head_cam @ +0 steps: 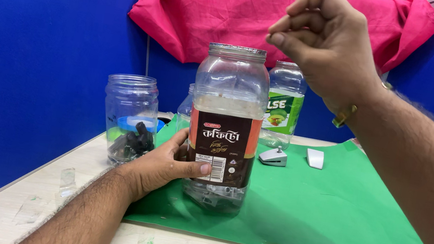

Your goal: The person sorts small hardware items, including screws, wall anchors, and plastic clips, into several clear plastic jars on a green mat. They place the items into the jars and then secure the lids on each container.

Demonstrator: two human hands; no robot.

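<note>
A tall clear jar [225, 129] stands upright on the green mat [340, 215], its mouth uncovered. It is gripped low at the label by the left hand [164, 167], thumb across the front. The right hand [324, 40] is held above and just right of the mouth, fingertips pinched together; whether anything is pinched cannot be told. The jar is judged light, stiff plastic, smooth and somewhat slippery, best held around the labelled waist. A small jar [129, 117] of dark pieces stands at left.

L hand [164, 167] low, fingers curled in grip; R hand [324, 40] raised, fingertips pinched.
</note>
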